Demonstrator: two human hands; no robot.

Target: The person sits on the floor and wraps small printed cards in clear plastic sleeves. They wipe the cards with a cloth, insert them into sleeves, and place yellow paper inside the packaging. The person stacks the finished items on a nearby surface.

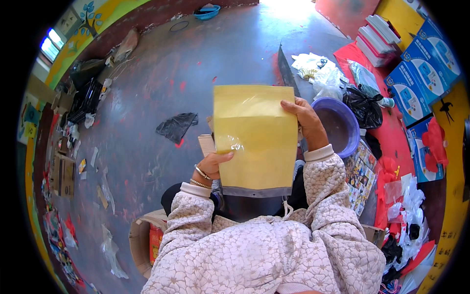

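Observation:
Between my two hands, in front of my chest, is a flat yellow sheet in a clear plastic sleeve (257, 142), held upright. Its clear lower edge sticks out below the yellow. My left hand (212, 165) grips the left side, thumb on the front and fingers hidden behind. Higher up, my right hand (308, 120) pinches the right edge, thumb on the front. Partly hidden behind the sleeve's left side is a piece of brown cardboard (206, 144); I cannot tell what it belongs to.
A purple basin (356, 128) stands close by my right arm. Beyond it lie a black plastic bag (364, 107) and white bags (327, 81). An open cardboard box (139, 238) sits by my left elbow. A black plastic piece (176, 127) lies on the floor. Blue boxes (413, 90) line the right wall.

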